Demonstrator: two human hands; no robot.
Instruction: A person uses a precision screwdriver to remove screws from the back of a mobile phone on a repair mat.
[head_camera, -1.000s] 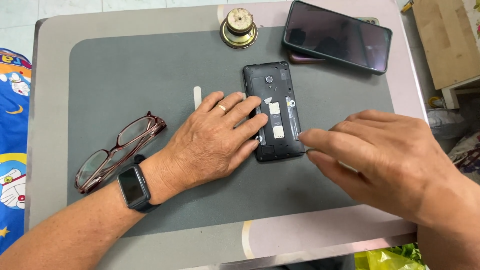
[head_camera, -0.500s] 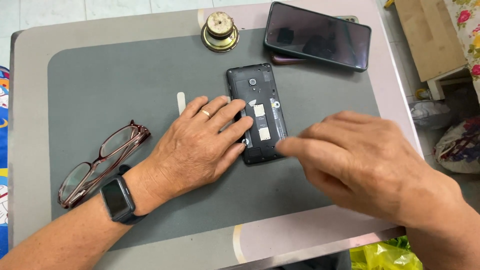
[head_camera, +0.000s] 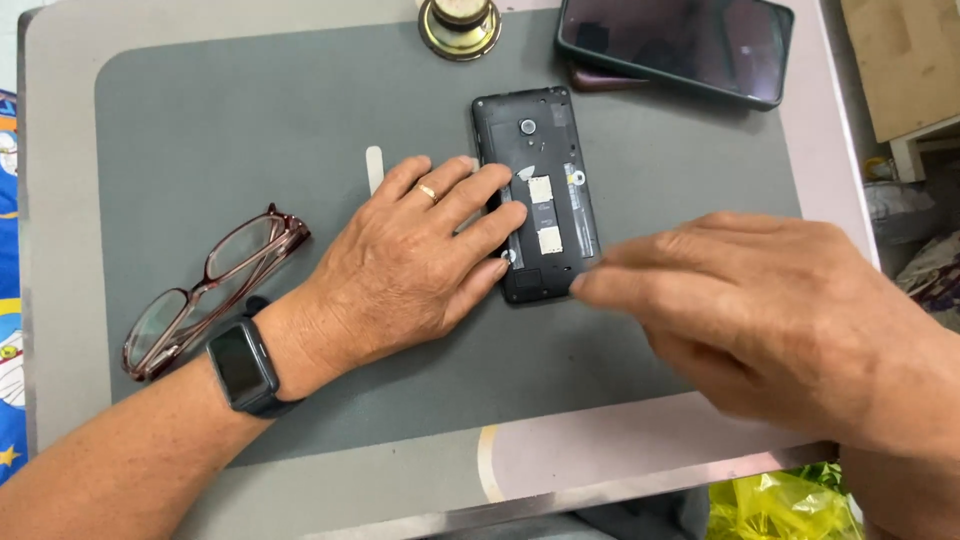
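Grey rubber work mat (head_camera: 250, 130) is covering most of a pale, rounded bench (head_camera: 60, 60), and both hands are working at its middle. At the centre, the left hand (head_camera: 410, 265) is lying flat, palm down, its fingers spread and pressing against the left edge of a black rectangular phone with its back cover removed (head_camera: 540, 195); the fingers are steadying the phone's side rather than closing round it. A thin gold ring (head_camera: 427, 191) is sitting on one finger, and a dark square smartwatch (head_camera: 242, 366) is wrapping the wrist at seven o'clock from the hand. The right hand (head_camera: 770, 310) is coming in from four o'clock, blurred, its fingers held together and stretched out, the tip touching the phone's lower right corner; whether anything is pinched in that grip cannot be told. The opened phone is lying face down near the mat's centre, showing small white patches inside its frame.

Outward from there, a slim white strip (head_camera: 374, 168) is lying on the mat at nine o'clock from the phone, just beside the left fingers. Red-brown framed spectacles (head_camera: 205, 290) are resting at eight o'clock, near the watch. At twelve o'clock a round brass object (head_camera: 460, 22) is standing at the mat's edge, and at one o'clock a larger dark phone in a black case (head_camera: 675, 45) is lying screen up. A yellow-green plastic bag (head_camera: 775, 505) is showing below the bench at five o'clock.
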